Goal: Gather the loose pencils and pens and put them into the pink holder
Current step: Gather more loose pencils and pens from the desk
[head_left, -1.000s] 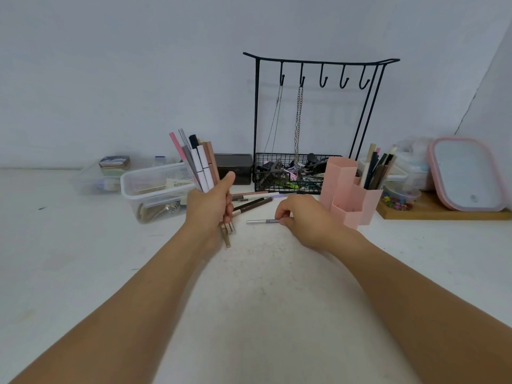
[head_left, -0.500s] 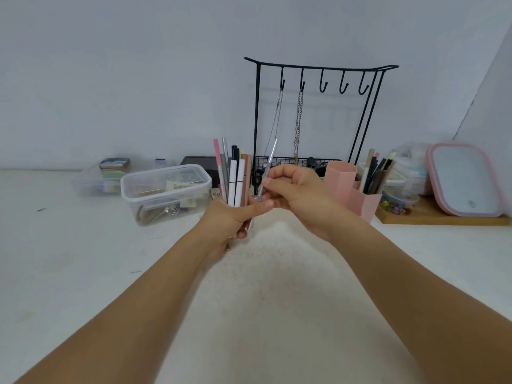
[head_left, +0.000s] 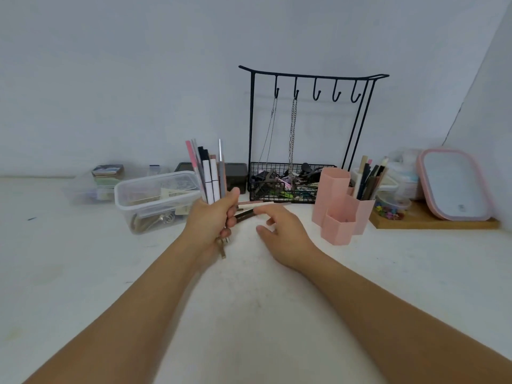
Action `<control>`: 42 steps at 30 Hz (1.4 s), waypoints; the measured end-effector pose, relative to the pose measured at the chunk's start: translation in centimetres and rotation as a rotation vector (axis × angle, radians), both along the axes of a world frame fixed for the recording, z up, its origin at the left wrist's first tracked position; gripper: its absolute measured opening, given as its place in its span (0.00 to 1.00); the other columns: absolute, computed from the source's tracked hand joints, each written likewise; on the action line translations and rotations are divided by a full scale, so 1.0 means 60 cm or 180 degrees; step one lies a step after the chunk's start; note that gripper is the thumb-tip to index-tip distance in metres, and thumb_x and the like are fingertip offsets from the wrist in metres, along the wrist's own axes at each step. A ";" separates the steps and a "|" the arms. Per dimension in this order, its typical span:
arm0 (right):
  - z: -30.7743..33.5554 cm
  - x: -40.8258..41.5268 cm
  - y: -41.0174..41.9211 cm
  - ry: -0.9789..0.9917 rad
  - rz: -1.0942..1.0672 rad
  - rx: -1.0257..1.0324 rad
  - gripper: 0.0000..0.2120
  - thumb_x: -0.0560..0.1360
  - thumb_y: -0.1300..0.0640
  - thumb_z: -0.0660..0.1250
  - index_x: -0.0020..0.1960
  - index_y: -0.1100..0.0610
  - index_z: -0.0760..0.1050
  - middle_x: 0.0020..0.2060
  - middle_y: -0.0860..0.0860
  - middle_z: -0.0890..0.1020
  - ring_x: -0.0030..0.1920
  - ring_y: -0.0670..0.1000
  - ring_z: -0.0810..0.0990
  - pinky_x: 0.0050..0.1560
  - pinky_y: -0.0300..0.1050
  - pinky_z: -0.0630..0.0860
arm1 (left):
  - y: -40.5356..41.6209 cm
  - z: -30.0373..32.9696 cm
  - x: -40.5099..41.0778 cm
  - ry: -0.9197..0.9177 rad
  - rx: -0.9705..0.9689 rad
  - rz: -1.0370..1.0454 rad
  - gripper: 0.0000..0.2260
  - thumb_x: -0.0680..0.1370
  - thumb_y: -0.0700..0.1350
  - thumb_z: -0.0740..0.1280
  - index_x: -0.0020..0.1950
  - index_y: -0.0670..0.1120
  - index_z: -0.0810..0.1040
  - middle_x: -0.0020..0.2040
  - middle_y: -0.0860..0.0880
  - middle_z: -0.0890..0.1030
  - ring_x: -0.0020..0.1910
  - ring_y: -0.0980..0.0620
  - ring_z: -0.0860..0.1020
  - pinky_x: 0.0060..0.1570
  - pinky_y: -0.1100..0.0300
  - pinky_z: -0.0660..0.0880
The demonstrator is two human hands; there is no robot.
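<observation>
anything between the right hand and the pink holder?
Head view: only bare white table between the right hand and the pink holder.

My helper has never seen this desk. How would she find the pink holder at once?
Start at the black wire rack against the back wall. The pink holder stands just right of its basket: joined hexagonal tubes of different heights, with pens in the rear one.

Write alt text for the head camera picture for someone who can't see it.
A person's left hand grips an upright bundle of pens and pencils above a white table, while the open right hand reaches toward loose pencils lying beside a pink holder.
</observation>
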State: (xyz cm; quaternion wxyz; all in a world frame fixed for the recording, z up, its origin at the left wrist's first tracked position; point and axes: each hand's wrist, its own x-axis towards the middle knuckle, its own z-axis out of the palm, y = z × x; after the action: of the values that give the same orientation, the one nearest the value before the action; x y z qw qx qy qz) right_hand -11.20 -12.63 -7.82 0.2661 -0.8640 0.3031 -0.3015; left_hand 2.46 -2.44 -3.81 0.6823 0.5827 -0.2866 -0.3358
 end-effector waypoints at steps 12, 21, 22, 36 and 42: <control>0.014 0.047 -0.033 0.0718 -0.0080 -0.0628 0.11 0.80 0.53 0.66 0.61 0.50 0.81 0.56 0.47 0.82 0.56 0.52 0.78 0.56 0.52 0.77 | 0.002 -0.006 0.042 0.0075 0.0261 0.0775 0.19 0.76 0.55 0.74 0.34 0.45 0.74 0.23 0.49 0.72 0.22 0.52 0.68 0.23 0.62 0.66; 0.023 0.002 -0.029 0.1306 -0.0549 -0.1313 0.12 0.80 0.56 0.61 0.40 0.55 0.77 0.39 0.50 0.81 0.46 0.55 0.75 0.40 0.49 0.77 | -0.002 -0.010 0.030 -0.0250 0.0454 0.0749 0.17 0.77 0.56 0.73 0.41 0.42 0.77 0.30 0.46 0.76 0.25 0.50 0.72 0.26 0.61 0.71; 0.026 0.004 -0.027 0.1298 -0.0512 -0.1336 0.13 0.80 0.57 0.62 0.38 0.55 0.78 0.39 0.50 0.81 0.47 0.55 0.74 0.40 0.49 0.77 | -0.003 -0.010 0.031 -0.0270 0.0455 0.0772 0.17 0.77 0.56 0.73 0.42 0.42 0.77 0.29 0.46 0.76 0.25 0.50 0.72 0.25 0.61 0.71; 0.128 -0.013 -0.043 0.2213 -0.0213 -0.1167 0.05 0.79 0.56 0.67 0.46 0.57 0.79 0.45 0.54 0.83 0.47 0.57 0.81 0.43 0.48 0.76 | -0.010 -0.015 0.021 0.0058 0.0186 0.0850 0.26 0.76 0.59 0.73 0.55 0.36 0.79 0.25 0.49 0.74 0.23 0.54 0.70 0.23 0.62 0.69; 0.198 -0.041 -0.036 0.0992 -0.0222 -0.0454 0.07 0.81 0.57 0.66 0.50 0.60 0.78 0.42 0.55 0.82 0.42 0.56 0.82 0.47 0.50 0.79 | 0.004 0.000 -0.001 0.0056 -0.0124 0.0390 0.16 0.75 0.55 0.75 0.39 0.43 0.81 0.23 0.51 0.69 0.24 0.53 0.64 0.24 0.62 0.63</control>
State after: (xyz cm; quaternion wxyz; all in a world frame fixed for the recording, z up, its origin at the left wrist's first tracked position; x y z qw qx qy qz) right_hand -13.69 -14.78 4.05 0.1434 -0.9059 0.3484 -0.1937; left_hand 2.38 -2.21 -3.82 0.7153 0.5828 -0.2508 -0.2929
